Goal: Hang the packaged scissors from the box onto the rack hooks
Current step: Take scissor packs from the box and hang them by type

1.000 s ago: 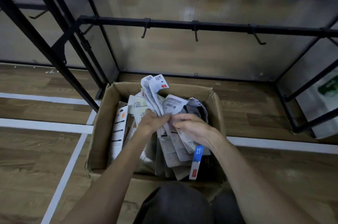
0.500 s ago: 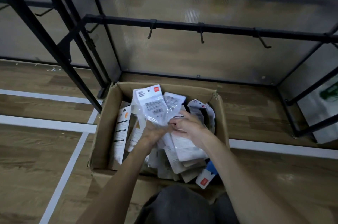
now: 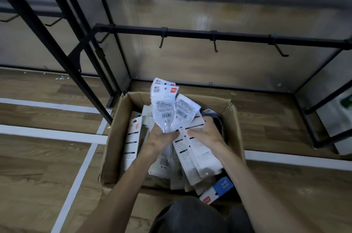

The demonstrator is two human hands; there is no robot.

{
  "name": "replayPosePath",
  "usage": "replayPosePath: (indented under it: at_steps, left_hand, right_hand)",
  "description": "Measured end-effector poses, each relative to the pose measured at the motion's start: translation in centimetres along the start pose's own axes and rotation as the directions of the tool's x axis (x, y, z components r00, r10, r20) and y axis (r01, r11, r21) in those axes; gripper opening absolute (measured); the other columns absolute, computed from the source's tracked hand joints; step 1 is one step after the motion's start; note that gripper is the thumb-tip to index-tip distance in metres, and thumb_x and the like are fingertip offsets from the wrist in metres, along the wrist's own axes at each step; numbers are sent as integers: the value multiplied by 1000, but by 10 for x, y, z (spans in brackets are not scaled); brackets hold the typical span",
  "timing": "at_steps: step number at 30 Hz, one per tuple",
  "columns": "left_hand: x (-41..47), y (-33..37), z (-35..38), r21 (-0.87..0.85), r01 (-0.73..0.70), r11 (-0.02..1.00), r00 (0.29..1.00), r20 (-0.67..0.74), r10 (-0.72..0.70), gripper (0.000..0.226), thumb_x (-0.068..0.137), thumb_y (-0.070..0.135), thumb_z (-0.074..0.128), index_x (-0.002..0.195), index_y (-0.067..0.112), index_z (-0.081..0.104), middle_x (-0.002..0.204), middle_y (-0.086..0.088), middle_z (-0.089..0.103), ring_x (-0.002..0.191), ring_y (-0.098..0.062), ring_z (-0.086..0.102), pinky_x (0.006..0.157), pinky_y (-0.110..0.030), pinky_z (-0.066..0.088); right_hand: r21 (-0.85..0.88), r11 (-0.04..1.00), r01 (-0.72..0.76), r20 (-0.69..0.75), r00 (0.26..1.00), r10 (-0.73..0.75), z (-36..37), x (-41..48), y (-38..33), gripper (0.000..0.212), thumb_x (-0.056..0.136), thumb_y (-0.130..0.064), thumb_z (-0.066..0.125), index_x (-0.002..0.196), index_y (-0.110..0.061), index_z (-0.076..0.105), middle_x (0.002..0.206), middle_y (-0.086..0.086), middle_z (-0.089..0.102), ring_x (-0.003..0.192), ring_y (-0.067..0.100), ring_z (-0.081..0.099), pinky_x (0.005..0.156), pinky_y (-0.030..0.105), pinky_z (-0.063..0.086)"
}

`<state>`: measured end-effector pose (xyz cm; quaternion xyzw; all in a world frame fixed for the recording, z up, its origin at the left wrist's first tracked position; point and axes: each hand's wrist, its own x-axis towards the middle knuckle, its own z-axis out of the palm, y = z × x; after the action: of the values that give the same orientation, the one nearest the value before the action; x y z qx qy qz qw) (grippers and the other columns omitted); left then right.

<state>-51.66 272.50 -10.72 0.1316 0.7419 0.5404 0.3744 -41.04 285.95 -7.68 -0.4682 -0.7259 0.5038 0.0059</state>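
Two hands work a bunch of packaged scissors above an open carton.

The left hand (image 3: 162, 139) grips the lower ends of several white plastic scissor packets (image 3: 165, 106), which fan upright just beyond its fingers. Touching it on the right, the right hand (image 3: 206, 131) curls its fingers over the top edge of a long white printed packet (image 3: 198, 151) that slopes back beneath its wrist. More packets lie loose under both hands inside the brown cardboard box (image 3: 116, 138), with a blue-and-white packet (image 3: 221, 188) near the right forearm. Well beyond the hands, the black metal rack bar (image 3: 190, 33) carries three bare black hooks (image 3: 214, 43). The box stands on the wooden floor (image 3: 38, 166).
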Motion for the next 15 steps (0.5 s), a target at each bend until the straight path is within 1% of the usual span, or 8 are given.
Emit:
replayPosePath:
  at_steps: [2, 4, 5, 7, 9, 10, 12, 15]
  left_hand:
    - [1, 3, -3, -90, 26, 996, 999, 35, -22, 41, 89, 17, 78, 127, 21, 65, 116, 1, 75, 106, -17, 71, 92, -31, 56]
    - [1, 9, 0, -100, 35, 994, 999, 35, -31, 39, 94, 30, 72, 130, 23, 61, 115, 1, 75, 101, -18, 72, 99, -37, 53]
    - [2, 13, 3, -75, 26, 997, 999, 28, -24, 39, 97, 36, 68, 132, 23, 57, 111, -1, 75, 92, -18, 71, 96, -38, 53]
    - [3, 17, 10, -28, -1, 1000, 1000, 8, 1, 41, 101, 40, 61, 134, 18, 49, 106, -8, 72, 76, -18, 69, 81, -34, 56]
    - [4, 19, 13, -46, -6, 999, 1000, -15, 5, 40, 100, 41, 61, 132, 20, 47, 114, -5, 72, 89, -14, 72, 70, -22, 58]
    - [3, 20, 13, -72, -4, 997, 1000, -15, 3, 40, 99, 41, 62, 131, 21, 49, 118, -2, 72, 97, -11, 72, 70, -17, 57]
    - [1, 20, 12, -106, -27, 994, 1000, 0, 28, 43, 97, 41, 65, 134, 22, 52, 122, 0, 72, 107, -11, 70, 83, -22, 57]
    - [-2, 23, 9, -180, -68, 981, 994, 69, 82, 59, 90, 47, 72, 141, 26, 53, 127, 2, 71, 117, -15, 68, 103, -39, 52]
  right_hand:
    - [-151, 988, 10, -75, 997, -22, 5, -1, -10, 65, 66, -42, 73, 119, -13, 49, 121, 7, 62, 115, 28, 59, 94, 48, 51]
    - [-269, 963, 26, -113, 992, -59, 13, -7, -20, 60, 79, -34, 73, 124, -7, 46, 131, 13, 54, 126, 34, 48, 99, 46, 46]
    - [-282, 958, 42, -126, 989, -80, 18, -9, -23, 56, 84, -30, 71, 126, -5, 44, 133, 14, 52, 128, 35, 45, 100, 45, 45]
    - [-233, 969, 79, -156, 981, -118, 25, -10, -25, 46, 88, -25, 66, 125, -8, 45, 130, 12, 54, 126, 33, 48, 97, 45, 46]
    - [-81, 992, 97, -174, 979, -110, 23, -10, -25, 34, 85, -27, 64, 114, -15, 51, 115, 5, 64, 112, 28, 60, 89, 44, 51]
    - [4, 995, 102, -182, 978, -100, 19, -9, -26, 30, 84, -28, 65, 109, -18, 53, 105, 1, 67, 103, 25, 64, 84, 43, 54]
    - [121, 981, 149, -197, 973, -124, 14, -9, -28, 30, 83, -28, 69, 107, -23, 53, 94, -6, 67, 92, 18, 66, 80, 39, 54]
    - [208, 937, 281, -252, 941, -226, 18, -15, -38, 44, 83, -27, 71, 120, -24, 48, 111, -7, 56, 106, 16, 52, 91, 33, 45]
